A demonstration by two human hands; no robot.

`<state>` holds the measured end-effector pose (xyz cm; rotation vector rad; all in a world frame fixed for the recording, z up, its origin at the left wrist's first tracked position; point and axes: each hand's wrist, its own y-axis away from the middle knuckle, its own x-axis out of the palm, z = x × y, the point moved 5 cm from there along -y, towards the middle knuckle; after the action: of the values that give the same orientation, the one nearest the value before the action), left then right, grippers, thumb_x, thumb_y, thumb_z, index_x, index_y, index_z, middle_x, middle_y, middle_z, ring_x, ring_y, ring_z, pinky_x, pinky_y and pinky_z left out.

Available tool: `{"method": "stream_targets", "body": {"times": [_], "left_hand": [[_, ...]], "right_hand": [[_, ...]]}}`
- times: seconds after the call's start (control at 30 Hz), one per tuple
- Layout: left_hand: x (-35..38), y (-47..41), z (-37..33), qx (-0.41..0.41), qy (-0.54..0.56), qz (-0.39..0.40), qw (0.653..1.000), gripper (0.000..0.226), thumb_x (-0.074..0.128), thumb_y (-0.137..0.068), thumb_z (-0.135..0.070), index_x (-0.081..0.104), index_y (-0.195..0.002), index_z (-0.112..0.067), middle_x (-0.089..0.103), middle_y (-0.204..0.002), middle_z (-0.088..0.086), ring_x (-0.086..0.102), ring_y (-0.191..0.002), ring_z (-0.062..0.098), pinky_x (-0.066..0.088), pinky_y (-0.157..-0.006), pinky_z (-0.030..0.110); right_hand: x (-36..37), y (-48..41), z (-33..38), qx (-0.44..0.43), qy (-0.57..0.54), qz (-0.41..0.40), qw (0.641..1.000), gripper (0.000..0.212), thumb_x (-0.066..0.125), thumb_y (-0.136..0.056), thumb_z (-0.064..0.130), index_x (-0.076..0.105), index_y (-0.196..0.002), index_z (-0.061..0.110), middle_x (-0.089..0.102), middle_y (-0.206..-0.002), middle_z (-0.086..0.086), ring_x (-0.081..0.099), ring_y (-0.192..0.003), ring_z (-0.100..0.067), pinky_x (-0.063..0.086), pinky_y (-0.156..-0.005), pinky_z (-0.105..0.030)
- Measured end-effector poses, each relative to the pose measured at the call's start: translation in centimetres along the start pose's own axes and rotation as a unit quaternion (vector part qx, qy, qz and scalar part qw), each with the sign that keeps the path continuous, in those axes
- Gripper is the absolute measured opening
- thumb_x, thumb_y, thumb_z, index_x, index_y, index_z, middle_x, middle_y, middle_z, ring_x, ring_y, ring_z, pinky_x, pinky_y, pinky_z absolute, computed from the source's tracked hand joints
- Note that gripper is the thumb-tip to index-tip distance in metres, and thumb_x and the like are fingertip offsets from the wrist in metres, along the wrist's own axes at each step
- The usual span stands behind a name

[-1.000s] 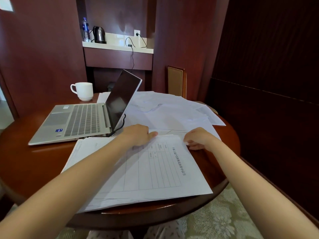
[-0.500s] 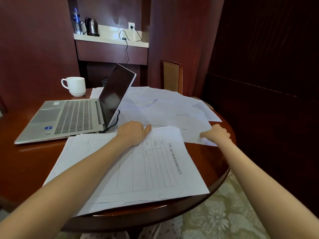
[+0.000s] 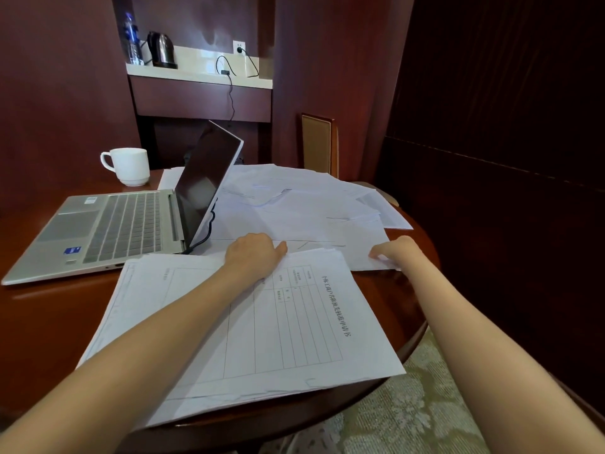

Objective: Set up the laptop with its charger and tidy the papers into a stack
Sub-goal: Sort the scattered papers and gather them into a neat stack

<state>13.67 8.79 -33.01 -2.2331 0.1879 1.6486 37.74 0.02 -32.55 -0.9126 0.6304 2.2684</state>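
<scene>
There is one table point(image 3: 49, 322), one laptop point(image 3: 114, 231), one mug point(image 3: 129, 165), one stack point(image 3: 294, 339) of papers, and loose sheets point(image 3: 294, 211) that overlap too much to count. One shelf point(image 3: 196, 77) holds one kettle point(image 3: 161, 49), one bottle point(image 3: 132, 40) and one cable point(image 3: 231, 96) plugged into one socket point(image 3: 239, 46). One chair point(image 3: 317, 145) shows, and two hands: left hand point(image 3: 253, 253), right hand point(image 3: 397, 252).

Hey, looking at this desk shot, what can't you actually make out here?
- Head view: laptop screen, seen nearly edge-on and dark; on or off is unclear.
- Where the black cable enters the laptop: hidden behind its lid.
- Fingers of the left hand: covered by the hand's back, so its grip on the form stack is unclear.
- Print on the loose sheet the right hand pinches: too faint.
</scene>
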Motion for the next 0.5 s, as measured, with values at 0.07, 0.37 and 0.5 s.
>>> {"method": "stream_targets", "body": {"times": [0.07, 0.37, 0.5], "left_hand": [[0.0, -0.1, -0.1, -0.002, 0.002, -0.004, 1.0, 0.05, 0.032, -0.097, -0.045, 0.04, -0.059, -0.013, 0.049, -0.069, 0.003, 0.048, -0.076, 0.024, 0.037, -0.069, 0.028], [0.1, 0.1, -2.0, -0.004, -0.006, -0.006, 1.0, 0.048, 0.03, -0.099, -0.04, 0.048, -0.069, -0.008, 0.052, -0.076, 0.003, 0.05, -0.081, 0.026, 0.035, -0.07, 0.028], [0.7, 0.0, -4.0, 0.015, -0.016, -0.003, 1.0, 0.044, 0.027, -0.1, -0.036, 0.058, -0.093, -0.005, 0.062, -0.102, 0.012, 0.055, -0.089, 0.028, 0.037, -0.069, 0.028]], "right_hand": [[0.2, 0.0, 0.2, 0.001, -0.025, 0.004, 1.0, 0.028, 0.063, -0.087, 0.019, 0.043, -0.097, 0.002, 0.048, -0.089, -0.012, 0.048, -0.076, -0.023, 0.04, -0.065, -0.028], [-1.8, 0.1, 1.1, -0.071, -0.386, -0.067, 0.918, 0.029, 0.065, -0.082, 0.015, 0.057, -0.11, 0.011, 0.056, -0.102, -0.01, 0.052, -0.084, -0.024, 0.034, -0.05, -0.024], [-4.5, 1.7, 2.6, -0.156, -0.442, -0.118, 0.876, 0.017, 0.058, -0.09, 0.014, 0.06, -0.106, 0.01, 0.058, -0.092, -0.004, 0.054, -0.086, -0.02, 0.041, -0.058, -0.021]]}}
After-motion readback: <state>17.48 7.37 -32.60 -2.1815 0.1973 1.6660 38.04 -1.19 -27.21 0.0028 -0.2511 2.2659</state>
